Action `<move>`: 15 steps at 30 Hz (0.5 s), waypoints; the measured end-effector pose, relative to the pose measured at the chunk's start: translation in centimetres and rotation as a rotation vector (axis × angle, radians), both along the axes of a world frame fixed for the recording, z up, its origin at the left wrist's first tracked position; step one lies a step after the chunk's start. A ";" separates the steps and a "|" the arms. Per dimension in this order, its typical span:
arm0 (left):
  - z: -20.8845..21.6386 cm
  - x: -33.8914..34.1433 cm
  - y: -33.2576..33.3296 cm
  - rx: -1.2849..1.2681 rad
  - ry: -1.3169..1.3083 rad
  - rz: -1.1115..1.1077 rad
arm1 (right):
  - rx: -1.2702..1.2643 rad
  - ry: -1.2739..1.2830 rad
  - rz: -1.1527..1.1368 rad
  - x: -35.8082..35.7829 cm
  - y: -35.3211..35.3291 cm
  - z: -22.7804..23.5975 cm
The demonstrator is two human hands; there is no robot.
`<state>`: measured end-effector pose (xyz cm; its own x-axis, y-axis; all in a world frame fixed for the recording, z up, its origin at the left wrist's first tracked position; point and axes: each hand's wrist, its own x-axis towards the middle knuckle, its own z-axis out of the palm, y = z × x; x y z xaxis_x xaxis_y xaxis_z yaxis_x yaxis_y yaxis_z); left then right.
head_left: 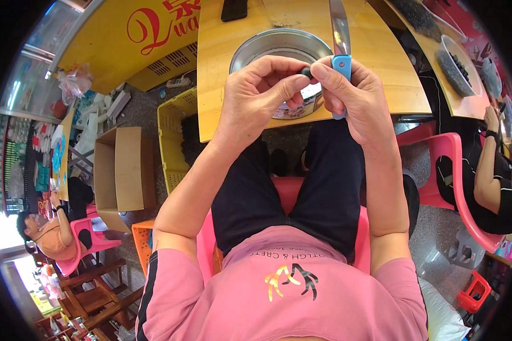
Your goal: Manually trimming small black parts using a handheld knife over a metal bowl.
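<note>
My left hand (256,96) pinches a small dark round piece (306,73) between thumb and fingertips. Its kind is too small to make out. My right hand (359,99) is closed round the blue handle of a knife (340,34), whose blade points up and away from me. The right thumb reaches over to the dark piece and its tip meets it. Both hands are over the near side of a round metal tin (246,46) on the wooden table; they hide part of its inside, where something bright shows.
A black phone (234,9) lies at the table's (384,62) far left. A yellow crate (173,136) and an open cardboard box (125,170) stand on the left. To the right, a person sits on a pink chair (458,165) near a clear tub (458,68) of dark pieces.
</note>
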<state>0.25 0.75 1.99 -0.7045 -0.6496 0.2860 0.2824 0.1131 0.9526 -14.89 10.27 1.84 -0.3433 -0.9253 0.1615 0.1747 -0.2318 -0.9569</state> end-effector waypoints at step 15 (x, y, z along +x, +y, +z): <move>-1.3 0.4 -0.4 0.196 0.197 0.011 | -0.164 0.863 -0.269 1.1 -0.4 -0.3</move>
<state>0.61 0.34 0.69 -0.6406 -0.7130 0.2853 0.4642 -0.0636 0.8834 -13.77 9.90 1.55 -0.2434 -0.7741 0.5844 -0.6645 -0.3058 -0.6819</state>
